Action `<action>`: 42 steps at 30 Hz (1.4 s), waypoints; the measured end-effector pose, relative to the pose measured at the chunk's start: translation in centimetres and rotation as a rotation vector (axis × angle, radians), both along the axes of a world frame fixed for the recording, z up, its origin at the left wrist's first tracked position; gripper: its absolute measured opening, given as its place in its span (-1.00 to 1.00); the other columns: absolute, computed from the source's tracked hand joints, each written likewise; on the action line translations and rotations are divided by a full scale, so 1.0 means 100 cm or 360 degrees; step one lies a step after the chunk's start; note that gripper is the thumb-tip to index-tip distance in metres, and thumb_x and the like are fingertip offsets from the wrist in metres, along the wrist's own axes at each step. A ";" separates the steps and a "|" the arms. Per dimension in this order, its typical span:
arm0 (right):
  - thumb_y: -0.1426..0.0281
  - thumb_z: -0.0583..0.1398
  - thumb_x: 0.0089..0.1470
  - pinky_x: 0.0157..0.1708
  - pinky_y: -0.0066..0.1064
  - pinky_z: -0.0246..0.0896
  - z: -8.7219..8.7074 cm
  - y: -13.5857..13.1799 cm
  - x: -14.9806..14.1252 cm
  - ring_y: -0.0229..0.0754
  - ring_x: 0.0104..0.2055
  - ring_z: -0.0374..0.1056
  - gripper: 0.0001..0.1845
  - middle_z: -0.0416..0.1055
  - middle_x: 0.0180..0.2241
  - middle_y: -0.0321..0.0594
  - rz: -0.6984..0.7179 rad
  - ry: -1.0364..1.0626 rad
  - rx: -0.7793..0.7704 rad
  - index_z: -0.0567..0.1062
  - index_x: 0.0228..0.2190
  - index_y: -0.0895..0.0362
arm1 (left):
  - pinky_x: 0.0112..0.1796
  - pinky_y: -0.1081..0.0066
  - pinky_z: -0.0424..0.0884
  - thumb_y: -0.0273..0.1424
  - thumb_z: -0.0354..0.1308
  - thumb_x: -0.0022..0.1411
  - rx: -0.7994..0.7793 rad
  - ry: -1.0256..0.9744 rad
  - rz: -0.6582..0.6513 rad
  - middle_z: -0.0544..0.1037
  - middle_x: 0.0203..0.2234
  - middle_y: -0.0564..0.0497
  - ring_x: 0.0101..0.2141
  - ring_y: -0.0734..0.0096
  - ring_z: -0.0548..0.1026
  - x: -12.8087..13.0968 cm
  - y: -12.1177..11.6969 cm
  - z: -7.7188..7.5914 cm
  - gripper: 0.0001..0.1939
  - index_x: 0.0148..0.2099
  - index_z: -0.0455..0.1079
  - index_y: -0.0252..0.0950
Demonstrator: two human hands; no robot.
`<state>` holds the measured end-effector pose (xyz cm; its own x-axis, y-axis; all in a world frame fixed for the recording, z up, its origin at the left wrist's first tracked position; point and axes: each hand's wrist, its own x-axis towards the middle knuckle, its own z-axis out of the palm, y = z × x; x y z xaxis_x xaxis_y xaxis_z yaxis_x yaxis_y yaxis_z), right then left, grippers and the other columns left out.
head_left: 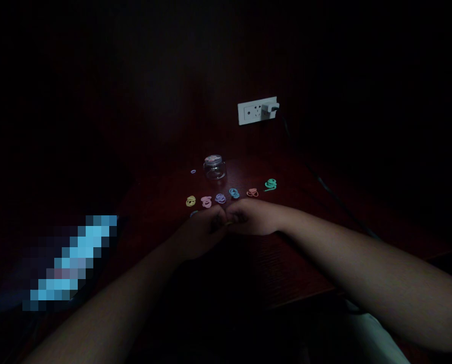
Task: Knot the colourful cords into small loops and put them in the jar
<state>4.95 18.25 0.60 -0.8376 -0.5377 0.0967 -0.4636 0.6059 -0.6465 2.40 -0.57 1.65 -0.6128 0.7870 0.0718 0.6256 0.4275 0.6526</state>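
Note:
My left hand (203,228) and my right hand (251,217) meet over the table, fingers closed and thumbs close together. Between their fingertips shows a bit of a yellow hair tie (229,223); most of it is hidden. Just beyond the hands lies a row of small hair-tie piles: yellow (190,201), pink (206,202), purple (220,198), blue (234,193), orange (252,192) and green (270,184). A bluish-green hair tie (194,214) is partly covered by my left hand. Behind the row stands a clear jar (214,169) with its lid on.
A single purple hair tie (193,171) lies left of the jar. At the left glows a blurred-out screen (78,258). On the back wall is a white socket panel (257,111) with a plug in it; its cable (324,187) runs down the right side. The surroundings are very dark.

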 end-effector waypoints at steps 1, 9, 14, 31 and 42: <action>0.37 0.13 -0.03 -0.56 -0.53 -0.04 0.000 0.000 -0.001 -0.40 -0.54 0.09 -0.87 0.22 -0.55 -0.37 0.0001 0.0007 -0.0008 0.35 -0.49 0.19 | -0.44 0.50 0.25 -0.43 -0.01 0.13 0.0009 -0.0017 0.0000 0.41 -0.45 0.09 -0.46 0.52 0.33 0.000 0.000 0.001 -0.93 -0.30 0.25 -0.28; 0.27 0.13 -0.02 -0.59 -0.54 -0.07 -0.004 -0.001 -0.005 -0.40 -0.58 0.05 -0.76 0.17 -0.60 -0.39 -0.0006 0.0037 -0.0180 0.31 -0.53 0.20 | -0.52 0.57 0.19 -0.34 0.08 0.10 0.0278 -0.0290 0.0071 0.33 -0.54 0.11 -0.54 0.59 0.27 -0.005 0.000 -0.009 -0.85 -0.34 0.23 -0.33; 0.21 0.16 -0.06 -0.59 -0.54 -0.08 -0.013 -0.005 -0.006 -0.40 -0.58 0.02 -0.70 0.14 -0.63 -0.41 -0.0079 0.0040 -0.0332 0.29 -0.58 0.20 | -0.59 0.59 0.09 -0.31 0.10 0.07 0.0382 -0.0406 0.0089 0.25 -0.61 0.16 -0.61 0.62 0.19 -0.009 0.001 -0.020 -0.80 -0.38 0.18 -0.32; 0.45 0.15 -0.20 -0.56 -0.53 -0.01 -0.030 -0.018 0.005 -0.39 -0.58 0.08 -0.90 0.20 -0.64 -0.39 -0.0326 0.0041 -0.0752 0.29 -0.59 0.19 | -0.51 0.56 0.23 -0.41 0.08 0.04 0.0435 0.0225 0.0279 0.36 -0.59 0.09 -0.56 0.56 0.31 0.003 0.003 -0.027 -0.92 -0.40 0.28 -0.34; 0.47 0.14 -0.19 -0.57 -0.54 -0.03 -0.033 -0.017 0.001 -0.37 -0.57 0.08 -0.93 0.19 -0.63 -0.39 -0.0504 0.0151 -0.0629 0.30 -0.55 0.19 | -0.46 0.53 0.26 -0.43 0.06 0.05 0.0428 0.0312 0.0307 0.40 -0.52 0.05 -0.51 0.54 0.34 0.005 0.005 -0.026 -0.94 -0.41 0.29 -0.33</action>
